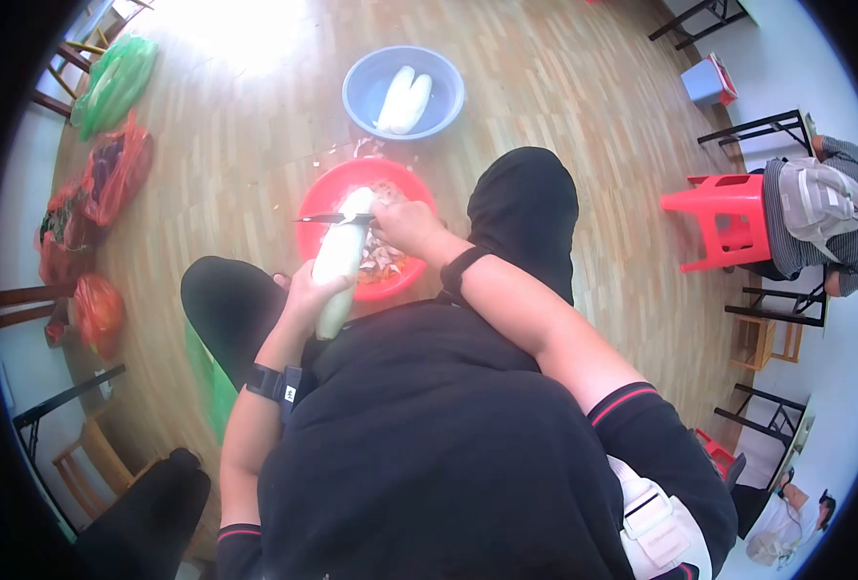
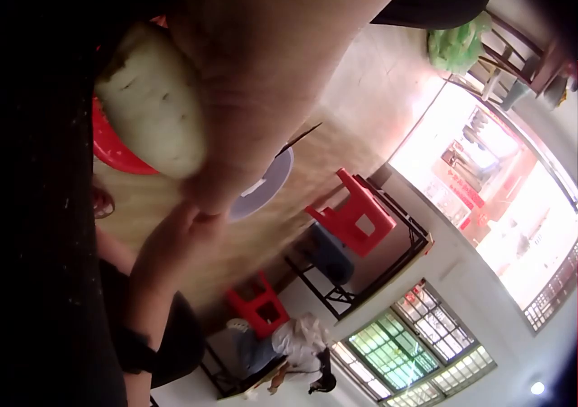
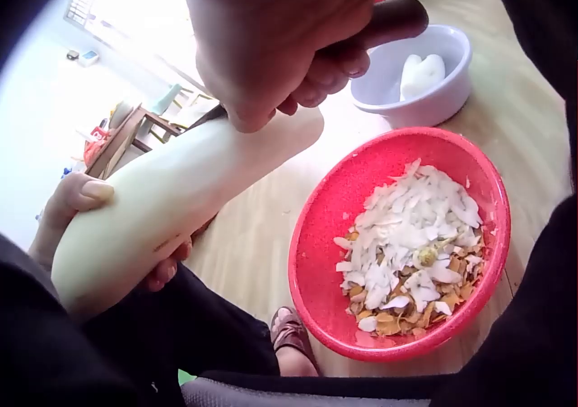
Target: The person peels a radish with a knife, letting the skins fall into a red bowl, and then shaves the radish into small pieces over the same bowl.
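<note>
A long pale radish-like vegetable (image 1: 340, 261) slants over a red basin (image 1: 429, 193) of white and orange peelings (image 3: 415, 245). Its lower part is gripped by my left hand (image 1: 309, 295), thumb on top in the right wrist view. My right hand (image 1: 407, 230) grips the handle (image 3: 397, 23) of a knife-like tool, whose dark blade (image 1: 318, 218) lies across the upper part of the vegetable. The blunt lower end (image 2: 153, 100) shows close up in the left wrist view.
Beyond the red basin stands a blue-grey basin (image 1: 351, 92) holding two white peeled pieces (image 1: 405, 101). Plastic bags (image 1: 119, 169) lie at the left. A person sits on a red stool (image 1: 728, 222) at the right. A few scraps lie on the floor near the basins.
</note>
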`<state>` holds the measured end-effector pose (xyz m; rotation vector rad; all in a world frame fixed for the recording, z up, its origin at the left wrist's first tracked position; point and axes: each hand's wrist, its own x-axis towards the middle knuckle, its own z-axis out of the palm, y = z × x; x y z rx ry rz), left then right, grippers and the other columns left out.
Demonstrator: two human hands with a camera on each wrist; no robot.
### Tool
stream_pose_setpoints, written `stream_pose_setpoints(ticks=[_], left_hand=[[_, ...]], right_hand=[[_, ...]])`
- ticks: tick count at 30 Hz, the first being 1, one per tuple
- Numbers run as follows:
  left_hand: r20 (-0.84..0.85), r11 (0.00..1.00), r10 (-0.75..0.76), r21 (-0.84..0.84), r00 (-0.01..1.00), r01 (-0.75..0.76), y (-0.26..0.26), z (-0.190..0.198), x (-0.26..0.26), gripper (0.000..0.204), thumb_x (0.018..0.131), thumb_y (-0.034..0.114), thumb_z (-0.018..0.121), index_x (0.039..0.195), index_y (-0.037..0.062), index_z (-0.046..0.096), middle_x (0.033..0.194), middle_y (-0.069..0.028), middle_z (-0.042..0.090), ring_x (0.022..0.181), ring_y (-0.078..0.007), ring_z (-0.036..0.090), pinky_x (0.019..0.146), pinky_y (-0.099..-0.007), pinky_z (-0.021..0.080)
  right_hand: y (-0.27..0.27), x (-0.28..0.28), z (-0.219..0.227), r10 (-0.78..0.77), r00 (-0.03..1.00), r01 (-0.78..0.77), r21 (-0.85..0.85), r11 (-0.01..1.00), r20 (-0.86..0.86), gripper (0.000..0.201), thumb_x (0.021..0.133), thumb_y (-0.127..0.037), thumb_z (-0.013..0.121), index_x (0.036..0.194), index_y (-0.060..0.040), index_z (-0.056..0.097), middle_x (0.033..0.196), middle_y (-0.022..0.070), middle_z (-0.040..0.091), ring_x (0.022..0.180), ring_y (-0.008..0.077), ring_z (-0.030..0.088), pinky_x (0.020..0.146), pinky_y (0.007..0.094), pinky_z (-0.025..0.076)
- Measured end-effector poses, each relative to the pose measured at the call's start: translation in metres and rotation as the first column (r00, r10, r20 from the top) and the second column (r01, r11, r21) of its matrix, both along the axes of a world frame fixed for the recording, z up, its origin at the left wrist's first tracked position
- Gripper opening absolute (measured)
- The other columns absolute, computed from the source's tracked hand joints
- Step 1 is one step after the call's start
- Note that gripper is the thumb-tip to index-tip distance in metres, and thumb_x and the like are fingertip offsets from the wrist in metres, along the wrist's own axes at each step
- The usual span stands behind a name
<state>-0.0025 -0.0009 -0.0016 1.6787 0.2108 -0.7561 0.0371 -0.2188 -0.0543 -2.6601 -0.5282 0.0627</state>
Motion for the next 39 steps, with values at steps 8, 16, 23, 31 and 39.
stream_pose_setpoints(ticks=[8,16,23,31,39], left_hand=[[0.047,0.999,-0.011,0.033,0.999,0.01,0.005,-0.008,-0.002,0.049,0.068,0.017,0.069,0.107,-0.0065,0.05,0.094,-0.0117,0.057,0.082,-0.0173,0.058,0.071,-0.0292,0.048],[0.116,0.989,-0.047,0.145,0.992,0.03,-0.001,-0.004,-0.002,0.048,0.066,0.017,0.071,0.104,-0.0062,0.052,0.093,-0.011,0.059,0.082,-0.0162,0.058,0.072,-0.0292,0.047],[0.16,0.983,-0.1,0.169,0.982,0.073,-0.002,-0.001,-0.001,0.048,0.065,0.019,0.072,0.101,-0.0067,0.053,0.091,-0.011,0.06,0.081,-0.0157,0.058,0.071,-0.0289,0.048],[0.146,0.988,-0.107,0.125,0.983,0.088,0.001,-0.01,-0.002,0.05,0.065,0.021,0.072,0.101,-0.0068,0.054,0.09,-0.0107,0.06,0.08,-0.016,0.058,0.07,-0.0289,0.047],[0.132,0.987,-0.101,0.137,0.986,0.083,0.0,-0.003,0.0,0.054,0.063,0.022,0.073,0.103,-0.0069,0.053,0.094,-0.0128,0.059,0.085,-0.0175,0.058,0.073,-0.0299,0.047]], right_hand=[[-0.008,0.008,0.01,-0.154,0.966,0.153,-0.023,0.988,-0.206,0.027,0.082,-0.029,0.055,0.099,-0.0087,0.058,0.08,0.0147,0.065,0.076,0.0303,0.064,0.068,0.0424,0.05],[0.014,-0.002,0.016,0.034,0.956,-0.018,0.059,0.998,-0.29,0.023,0.082,-0.029,0.055,0.086,-0.0065,0.061,0.077,0.0152,0.064,0.073,0.031,0.063,0.066,0.0419,0.049],[0.02,-0.003,0.004,0.087,0.952,-0.08,0.033,0.996,-0.294,0.026,0.082,-0.031,0.055,0.091,-0.0075,0.059,0.073,0.0158,0.064,0.069,0.0322,0.063,0.063,0.0419,0.049],[-0.005,0.008,-0.005,-0.179,0.968,0.175,-0.039,0.984,-0.177,0.027,0.082,-0.03,0.053,0.096,-0.0082,0.059,0.082,0.0149,0.064,0.077,0.0306,0.063,0.069,0.0439,0.05],[0.015,-0.004,0.011,0.01,0.965,-0.002,0.032,0.999,-0.261,0.029,0.082,-0.032,0.053,0.087,-0.0055,0.062,0.077,0.0172,0.065,0.072,0.0325,0.064,0.067,0.0431,0.05]])
